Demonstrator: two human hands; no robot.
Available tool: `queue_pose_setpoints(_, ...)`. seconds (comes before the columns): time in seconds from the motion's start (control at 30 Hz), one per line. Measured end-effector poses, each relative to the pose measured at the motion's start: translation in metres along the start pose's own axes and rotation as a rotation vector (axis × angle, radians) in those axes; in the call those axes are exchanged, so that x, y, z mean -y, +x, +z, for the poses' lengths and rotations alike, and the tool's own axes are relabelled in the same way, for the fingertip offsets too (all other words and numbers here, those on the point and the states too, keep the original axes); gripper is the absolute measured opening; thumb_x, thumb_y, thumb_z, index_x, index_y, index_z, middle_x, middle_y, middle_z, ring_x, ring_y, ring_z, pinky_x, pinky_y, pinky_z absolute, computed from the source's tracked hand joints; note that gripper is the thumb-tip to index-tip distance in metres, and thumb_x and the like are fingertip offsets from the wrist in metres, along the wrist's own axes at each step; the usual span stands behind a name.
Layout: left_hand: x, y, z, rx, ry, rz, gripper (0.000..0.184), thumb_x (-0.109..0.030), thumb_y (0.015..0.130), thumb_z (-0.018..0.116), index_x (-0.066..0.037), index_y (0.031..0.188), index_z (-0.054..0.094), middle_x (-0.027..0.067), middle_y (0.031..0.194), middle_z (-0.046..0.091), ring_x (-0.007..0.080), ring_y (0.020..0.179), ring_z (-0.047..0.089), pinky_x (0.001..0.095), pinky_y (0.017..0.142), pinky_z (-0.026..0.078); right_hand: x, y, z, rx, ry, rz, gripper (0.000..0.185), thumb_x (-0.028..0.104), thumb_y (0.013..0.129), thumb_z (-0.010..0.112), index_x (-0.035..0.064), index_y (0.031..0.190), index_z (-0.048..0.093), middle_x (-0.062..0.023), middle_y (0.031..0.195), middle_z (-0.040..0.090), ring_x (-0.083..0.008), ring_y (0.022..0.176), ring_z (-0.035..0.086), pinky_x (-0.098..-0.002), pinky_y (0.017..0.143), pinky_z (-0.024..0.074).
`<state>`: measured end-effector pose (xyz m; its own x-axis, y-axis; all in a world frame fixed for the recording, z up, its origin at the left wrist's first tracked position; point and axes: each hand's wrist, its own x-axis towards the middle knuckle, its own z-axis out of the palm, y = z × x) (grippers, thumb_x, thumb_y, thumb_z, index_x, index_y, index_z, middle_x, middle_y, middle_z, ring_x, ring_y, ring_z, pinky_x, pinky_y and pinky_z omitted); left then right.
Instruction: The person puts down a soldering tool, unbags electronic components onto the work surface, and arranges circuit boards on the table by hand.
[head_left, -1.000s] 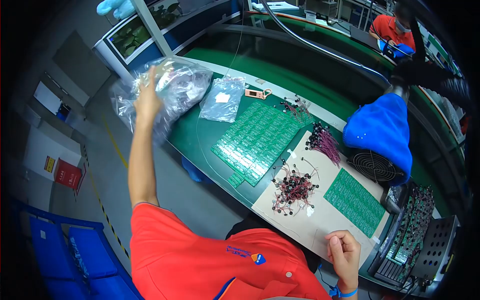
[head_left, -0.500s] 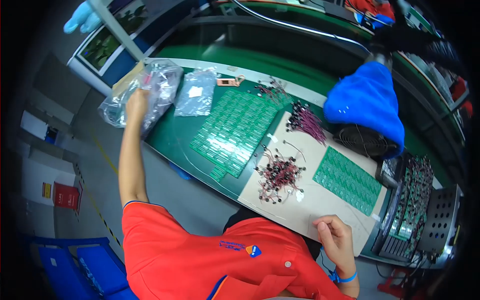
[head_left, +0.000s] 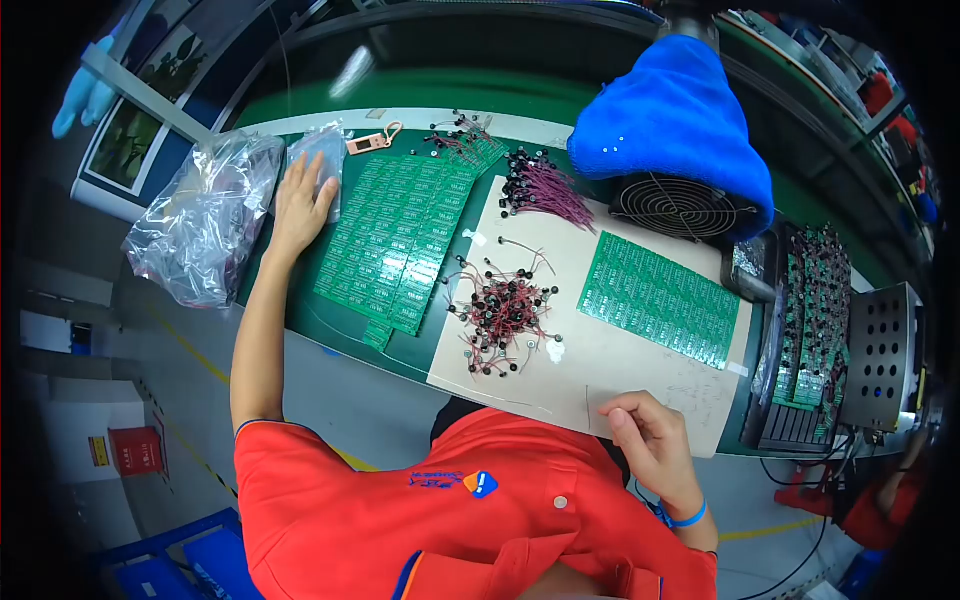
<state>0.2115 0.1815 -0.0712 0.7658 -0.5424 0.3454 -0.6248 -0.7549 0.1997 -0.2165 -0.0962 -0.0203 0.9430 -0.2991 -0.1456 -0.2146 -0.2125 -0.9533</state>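
My left hand (head_left: 301,205) lies with fingers spread on a small clear plastic bag (head_left: 328,150), partly covering it. Beside it is a large crumpled plastic bag (head_left: 205,225). Stacked green circuit panels (head_left: 385,235) lie to the right of this hand. My right hand (head_left: 648,435) rests at the front edge of the beige board (head_left: 640,375), its fingers curled and thumb near the index finger; whether it holds anything is unclear. Near it are a loose pile of black parts with red wires (head_left: 505,315) and a single green panel (head_left: 660,297).
Purple-wired parts (head_left: 545,190) lie at the board's back edge. A fan (head_left: 682,205) under a blue cloth (head_left: 680,125) stands behind. At right are a tray of populated panels (head_left: 812,320) and a perforated metal box (head_left: 880,355). A pink tag device (head_left: 370,143) lies at the back.
My left hand has left the large plastic bag and moved right onto the small bag, its fingers spreading. The view has shifted. My right hand keeps its curled pose at the board's edge.
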Motion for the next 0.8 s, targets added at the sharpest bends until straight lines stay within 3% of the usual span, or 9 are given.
queue_pose_setpoints(0.07, -0.002, -0.003, 0.002, 0.041, 0.281, -0.037, 0.051, -0.044, 0.088, 0.043, -0.019, 0.133, 0.039, 0.016, 0.139, 0.032, 0.0347, 0.128, 0.029, 0.0511, 0.102, 0.021, -0.003, -0.001, -0.002, -0.002, -0.013, 0.011, 0.013, 0.009, 0.089, 0.05, -0.0013, 0.088, 0.058, 0.0005, 0.06, 0.051, -0.0041, 0.055, 0.045, -0.019, 0.048, 0.035)
queue_pose_setpoints(0.2, -0.011, -0.008, -0.005, 0.188, 0.169, -0.178, 0.053, -0.052, 0.087, 0.039, -0.029, 0.135, 0.034, 0.0135, 0.143, 0.026, 0.0351, 0.13, 0.023, 0.0581, 0.101, 0.015, -0.007, -0.003, -0.002, -0.011, 0.014, 0.044, 0.013, 0.009, 0.089, 0.05, -0.0014, 0.088, 0.058, 0.0004, 0.061, 0.052, -0.0045, 0.055, 0.046, -0.019, 0.048, 0.0354)
queue_pose_setpoints(0.37, -0.018, -0.018, 0.003, 0.169, 0.182, -0.152, 0.054, -0.052, 0.086, 0.041, -0.029, 0.135, 0.034, 0.013, 0.142, 0.027, 0.0346, 0.131, 0.023, 0.059, 0.099, 0.017, -0.01, 0.0, 0.0, -0.039, 0.019, 0.041, 0.012, 0.008, 0.088, 0.05, -0.0012, 0.088, 0.058, 0.0003, 0.061, 0.052, -0.0044, 0.055, 0.046, -0.0186, 0.048, 0.0352)
queue_pose_setpoints(0.5, -0.022, -0.009, -0.013, 0.21, 0.069, -0.099, 0.05, -0.042, 0.087, 0.047, -0.023, 0.133, 0.039, 0.0134, 0.14, 0.032, 0.0321, 0.128, 0.029, 0.0517, 0.1, 0.025, -0.009, -0.002, -0.002, -0.076, 0.017, 0.02, 0.011, 0.007, 0.088, 0.05, -0.0009, 0.089, 0.058, -0.0001, 0.063, 0.053, -0.0043, 0.054, 0.045, -0.0183, 0.048, 0.0354)
queue_pose_setpoints(0.57, -0.056, -0.006, -0.032, 0.081, -0.047, 0.1, 0.045, -0.03, 0.086, 0.053, -0.016, 0.128, 0.044, 0.0139, 0.134, 0.04, 0.031, 0.124, 0.037, 0.044, 0.098, 0.031, -0.006, -0.006, -0.005, -0.124, 0.028, -0.016, 0.011, 0.006, 0.087, 0.05, -0.0007, 0.093, 0.057, 0.0002, 0.063, 0.051, -0.0044, 0.053, 0.044, -0.0182, 0.048, 0.0357)
queue_pose_setpoints(0.63, -0.106, -0.01, -0.051, 0.024, -0.119, 0.203, 0.043, -0.024, 0.086, 0.055, -0.013, 0.126, 0.047, 0.0141, 0.131, 0.044, 0.0304, 0.121, 0.041, 0.0402, 0.098, 0.033, -0.01, -0.02, -0.015, -0.442, 0.002, -0.066, 0.02, 0.009, 0.088, 0.048, -0.0017, 0.104, 0.054, 0.0015, 0.061, 0.047, -0.0045, 0.051, 0.042, -0.0179, 0.047, 0.0351)
queue_pose_setpoints(0.7, -0.162, -0.022, -0.065, 0.237, -0.445, 0.24, 0.034, -0.009, 0.08, 0.059, -0.004, 0.114, 0.055, 0.0138, 0.119, 0.054, 0.0302, 0.111, 0.051, 0.0323, 0.094, 0.037, -0.001, -0.03, -0.044, -0.751, -0.03, -0.205, 0.037, 0.018, 0.089, 0.049, -0.0018, 0.12, 0.043, -0.0017, 0.067, 0.049, -0.0057, 0.051, 0.042, -0.0196, 0.044, 0.0336)
queue_pose_setpoints(0.8, -0.204, -0.037, -0.065, 0.365, -0.433, 0.445, 0.028, -0.007, 0.076, 0.062, -0.002, 0.104, 0.059, 0.0127, 0.108, 0.059, 0.0303, 0.102, 0.054, 0.0368, 0.093, 0.038, 0.01, -0.056, -0.105, -1.094, 0.08, -0.328, 0.047, 0.022, 0.093, 0.042, -0.0057, 0.13, 0.032, -0.0023, 0.067, 0.044, -0.0061, 0.05, 0.036, -0.02, 0.043, 0.0309)
